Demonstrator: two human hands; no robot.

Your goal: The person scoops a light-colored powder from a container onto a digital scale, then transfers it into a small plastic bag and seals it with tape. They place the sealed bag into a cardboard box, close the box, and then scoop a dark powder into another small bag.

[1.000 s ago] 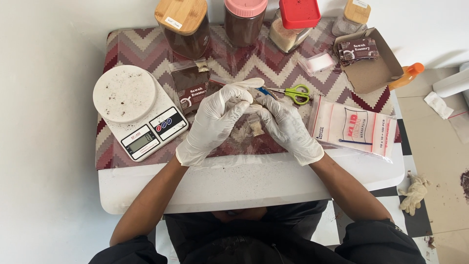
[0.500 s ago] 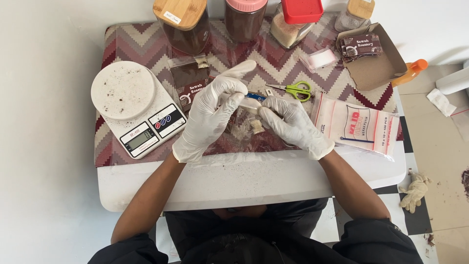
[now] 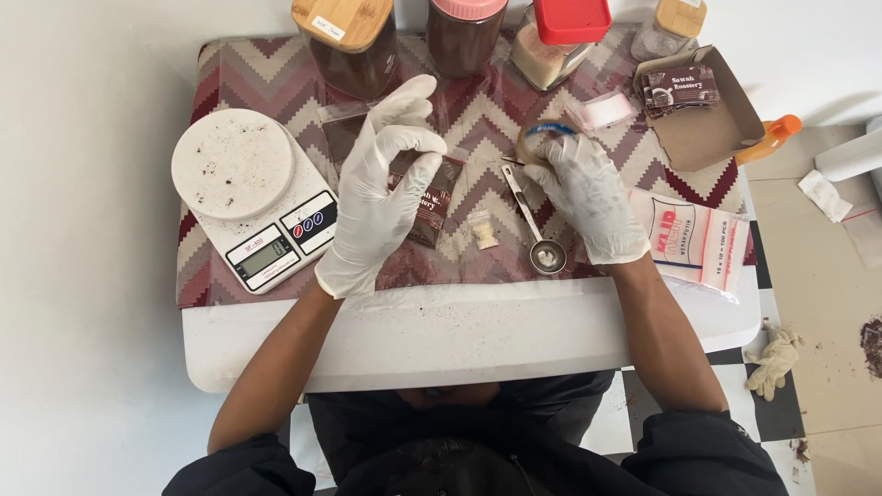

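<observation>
Left hand (image 3: pixel 381 197) is gloved, raised over the dark brown pouch (image 3: pixel 430 204), thumb and forefinger pinched together with the other fingers fanned up. Can't tell what's between the fingertips, too small. Pouch lies flat on the chevron cloth (image 3: pixel 276 69), just under and right of that hand; long axis runs roughly 12-to-6, tilted a touch toward 1. Lying flat probably keeps the front face up and within reach.

Right hand (image 3: pixel 588 193), also gloved, is closed around a roll of clear tape (image 3: pixel 542 138), roll at the hand's 11 o'clock, likely held at the fingertips so the free end stays reachable.

Metal measuring spoon (image 3: pixel 533 220) rests on the cloth just left of the right hand, bowl toward 6, handle toward 11. Small clear sachet (image 3: pixel 482 230) sits between pouch and spoon, apart from both.

Digital kitchen scale (image 3: pixel 253 197) at 9 o'clock of the left hand. Jars along the 12 o'clock edge; cardboard box (image 3: pixel 712 133) of labels at 2; stack of zip bags (image 3: pixel 694 239) at 3 of the right hand.
</observation>
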